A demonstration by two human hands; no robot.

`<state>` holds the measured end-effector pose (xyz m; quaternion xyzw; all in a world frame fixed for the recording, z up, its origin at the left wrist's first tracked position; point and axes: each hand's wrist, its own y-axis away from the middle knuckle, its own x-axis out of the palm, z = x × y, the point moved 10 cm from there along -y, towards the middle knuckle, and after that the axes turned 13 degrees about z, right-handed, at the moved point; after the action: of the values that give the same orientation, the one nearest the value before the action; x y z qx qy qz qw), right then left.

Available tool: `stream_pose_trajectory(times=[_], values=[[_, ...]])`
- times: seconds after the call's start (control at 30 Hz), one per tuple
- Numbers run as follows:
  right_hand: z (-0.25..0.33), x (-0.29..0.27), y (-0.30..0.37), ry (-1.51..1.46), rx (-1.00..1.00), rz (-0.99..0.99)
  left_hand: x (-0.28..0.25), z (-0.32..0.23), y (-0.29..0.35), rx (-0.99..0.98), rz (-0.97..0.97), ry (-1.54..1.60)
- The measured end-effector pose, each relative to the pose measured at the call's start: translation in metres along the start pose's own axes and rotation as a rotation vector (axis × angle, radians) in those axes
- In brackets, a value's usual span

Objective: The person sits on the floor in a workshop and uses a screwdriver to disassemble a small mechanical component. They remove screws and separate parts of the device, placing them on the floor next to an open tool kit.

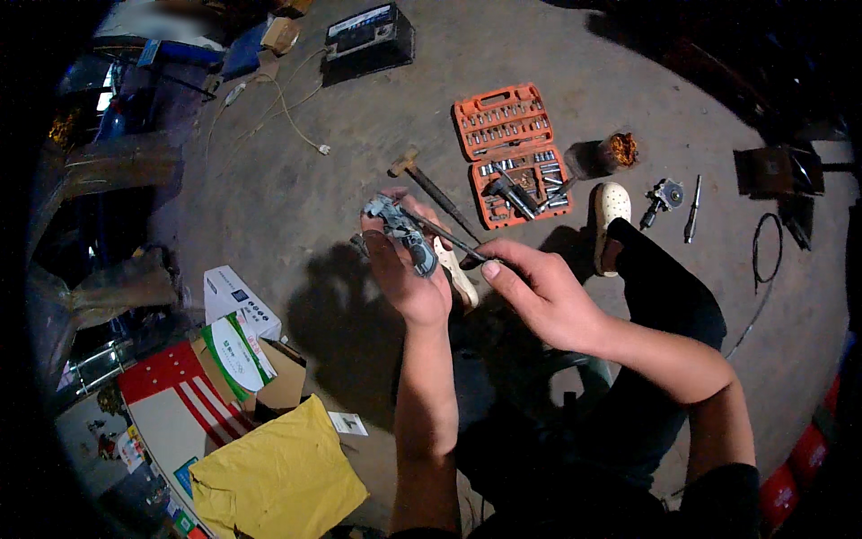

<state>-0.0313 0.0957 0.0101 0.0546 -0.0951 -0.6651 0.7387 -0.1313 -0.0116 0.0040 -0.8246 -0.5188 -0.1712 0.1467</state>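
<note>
My left hand [409,274] grips a small grey and blue metal mechanism [401,232], held up in front of me. In my right hand [539,292] is a long dark screwdriver [446,238], its handle in my fingers and its shaft reaching left to the mechanism. The tip touches the part near its top. Both hands hover over a concrete floor [323,189], with my legs and light shoes [611,211] below them.
An open orange socket set [512,153] lies just beyond my hands, a hammer [431,189] beside it. To the right lie a small metal part [664,196], a second screwdriver [691,220] and a cable [763,260]. Cardboard boxes and a yellow cloth [278,476] sit at lower left, a dark battery box [368,40] far back.
</note>
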Motion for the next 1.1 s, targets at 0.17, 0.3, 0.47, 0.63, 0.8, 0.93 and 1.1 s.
stream_pose_trajectory(times=[0.17, 0.3, 0.47, 0.63, 0.8, 0.93, 1.1], values=[[0.001, 0.006, -0.002, 0.001, -0.009, 0.007, -0.005, -0.003, 0.000, 0.018, -0.001, -0.050], [0.006, 0.005, -0.002, 0.005, -0.076, -0.027, -0.011, -0.003, -0.003, 0.041, 0.055, -0.078], [0.005, 0.006, -0.005, -0.001, -0.078, 0.005, -0.014, -0.009, -0.002, 0.027, -0.034, -0.196], [-0.007, 0.015, -0.005, -0.344, 0.075, 0.134, -0.012, -0.008, -0.002, 0.041, 0.022, -0.197], [-0.011, 0.019, -0.004, -0.440, 0.204, 0.189, -0.014, -0.009, -0.003, 0.053, -0.009, -0.308], [-0.003, 0.005, -0.007, -0.227, -0.109, -0.012, -0.011, 0.000, -0.001, -0.018, -0.120, -0.363], [-0.009, -0.001, -0.002, -0.065, -0.033, -0.134, -0.011, 0.004, 0.000, -0.056, -0.212, -0.457]])
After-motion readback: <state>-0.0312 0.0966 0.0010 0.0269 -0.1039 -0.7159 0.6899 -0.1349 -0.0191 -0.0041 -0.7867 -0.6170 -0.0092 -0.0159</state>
